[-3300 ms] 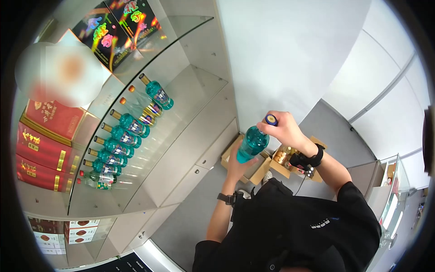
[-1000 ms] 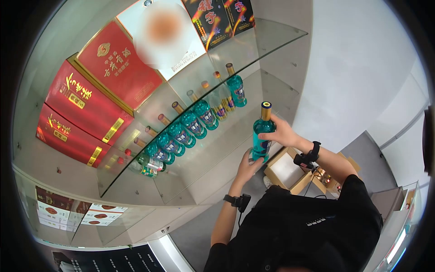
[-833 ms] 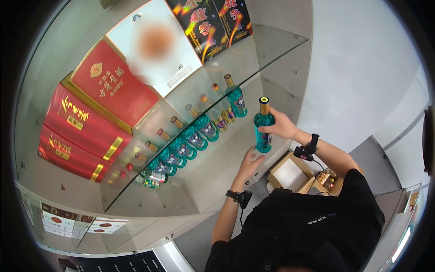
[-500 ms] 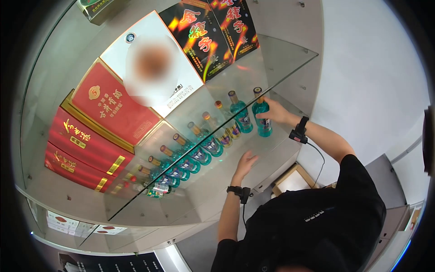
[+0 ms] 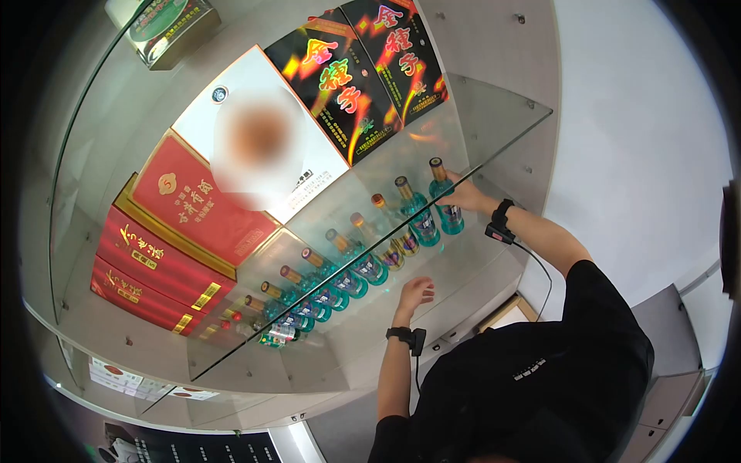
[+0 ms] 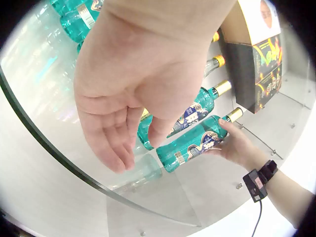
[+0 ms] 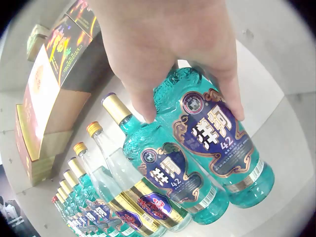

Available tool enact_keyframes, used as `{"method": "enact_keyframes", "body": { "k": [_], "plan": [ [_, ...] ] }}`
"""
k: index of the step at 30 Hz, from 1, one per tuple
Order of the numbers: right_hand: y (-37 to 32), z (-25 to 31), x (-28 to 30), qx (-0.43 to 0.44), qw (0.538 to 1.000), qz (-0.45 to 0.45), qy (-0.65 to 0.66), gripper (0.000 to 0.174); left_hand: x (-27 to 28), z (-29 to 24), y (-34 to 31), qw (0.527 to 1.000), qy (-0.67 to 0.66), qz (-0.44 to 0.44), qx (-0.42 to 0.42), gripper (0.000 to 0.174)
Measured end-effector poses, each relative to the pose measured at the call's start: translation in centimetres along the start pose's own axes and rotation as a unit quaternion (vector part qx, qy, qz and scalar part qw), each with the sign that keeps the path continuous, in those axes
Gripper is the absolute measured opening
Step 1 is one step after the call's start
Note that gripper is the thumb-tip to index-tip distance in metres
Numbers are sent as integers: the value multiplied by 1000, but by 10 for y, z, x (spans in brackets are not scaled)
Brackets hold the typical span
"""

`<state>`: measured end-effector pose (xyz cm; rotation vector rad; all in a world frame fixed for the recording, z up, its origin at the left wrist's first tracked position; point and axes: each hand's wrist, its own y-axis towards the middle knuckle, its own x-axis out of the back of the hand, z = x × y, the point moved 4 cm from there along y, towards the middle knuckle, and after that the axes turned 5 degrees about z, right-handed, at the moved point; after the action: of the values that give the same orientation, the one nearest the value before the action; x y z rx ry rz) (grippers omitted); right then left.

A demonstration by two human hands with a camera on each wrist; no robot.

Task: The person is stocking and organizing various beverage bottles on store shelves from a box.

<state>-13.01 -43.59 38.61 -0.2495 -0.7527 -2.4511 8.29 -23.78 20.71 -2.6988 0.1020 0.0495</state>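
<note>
My right hand grips a teal glass liquor bottle around its shoulder, thumb and fingers on opposite sides. The bottle stands upright at the right end of a row on the lower shelf, its blue label facing out. Right beside it is a matching teal bottle. Farther left come two clear bottles with gold labels, then several more teal ones. My left hand is in front of the shelf, holding nothing, its fingers loosely bent in the left wrist view.
A curved glass shelf edge crosses above the bottles, close to my right hand. On that upper shelf stand black boxes, a white box and red boxes. A cardboard box shows low, by the wall.
The teal bottle has gone from both hands in front of the body up to the row's right end, carried by my right hand. My left hand has let go of it.
</note>
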Motion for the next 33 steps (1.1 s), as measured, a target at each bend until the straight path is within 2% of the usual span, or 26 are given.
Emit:
{"method": "enact_keyframes", "body": {
  "k": [3,4,13,16,19,25,28,32,33],
  "plan": [
    [9,-16,-3,0,999,26,26,54,-2,-3,-5,1000,-13,-7,3,33],
    [10,-16,-4,24,999,-6,-22,53,-2,-2,-6,1000,-16,-8,3,33],
    [12,-6,-7,-73,997,29,-26,62,-3,-2,-9,1000,-29,-4,-5,31],
    [14,-6,-7,-98,994,38,12,67,-4,-3,-12,1000,-25,-2,-11,30],
    [13,-8,-6,-84,996,25,4,71,-4,-3,-12,1000,-24,1,-14,30],
    [15,-25,-8,-75,992,27,-97,87,-5,2,-13,1000,-13,-10,-21,29],
    [10,-28,-12,-23,998,11,-51,92,-7,1,-9,999,-20,-17,-30,29],
    [-26,-41,-10,-142,976,-148,-67,88,-5,19,-12,995,-43,-36,-79,29],
    [-42,-48,-15,-176,963,-197,-55,85,-11,20,-13,988,34,-71,-131,29]
  ]
}}
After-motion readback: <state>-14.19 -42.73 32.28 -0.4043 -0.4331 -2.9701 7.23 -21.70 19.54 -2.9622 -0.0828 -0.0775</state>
